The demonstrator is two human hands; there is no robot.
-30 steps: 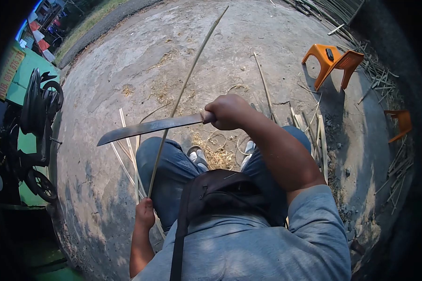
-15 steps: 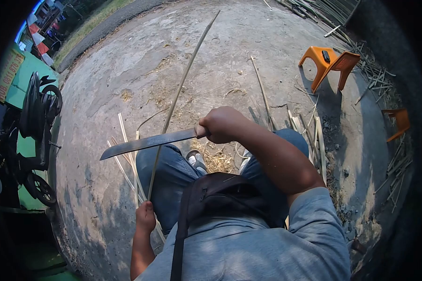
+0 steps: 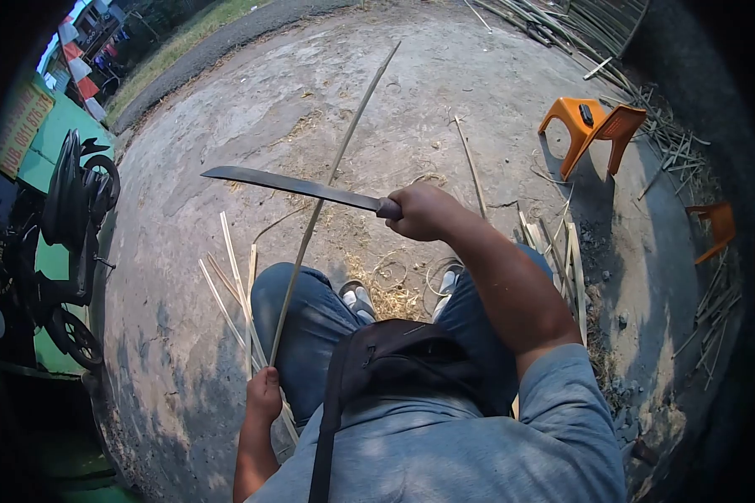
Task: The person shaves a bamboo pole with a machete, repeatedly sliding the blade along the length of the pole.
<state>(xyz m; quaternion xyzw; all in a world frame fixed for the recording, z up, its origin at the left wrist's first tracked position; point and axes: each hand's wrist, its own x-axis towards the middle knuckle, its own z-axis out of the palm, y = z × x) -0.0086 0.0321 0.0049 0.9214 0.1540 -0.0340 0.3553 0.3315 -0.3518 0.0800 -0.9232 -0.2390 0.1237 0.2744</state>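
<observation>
My right hand (image 3: 419, 211) is closed round the handle of a long machete (image 3: 294, 184), whose blade points left and crosses a long thin bamboo strip (image 3: 308, 235). Down at the left thigh, my left hand (image 3: 264, 392) grips the lower end of that strip, which slants up and away to the right. Several pale split strips (image 3: 242, 289) lie beside the left leg, close to my left hand. Whether the blade touches the strip is hard to tell.
An orange chair (image 3: 580, 126) with a small black object on it stands at the upper right. More strips (image 3: 572, 260) lie beside the right leg. Shavings (image 3: 394, 303) cover the ground between the feet. A motorcycle (image 3: 75, 201) stands at the left.
My right hand has moved up and to the right with the machete, so the blade crosses the strip farther from my left hand. Its tip now tilts upward.
</observation>
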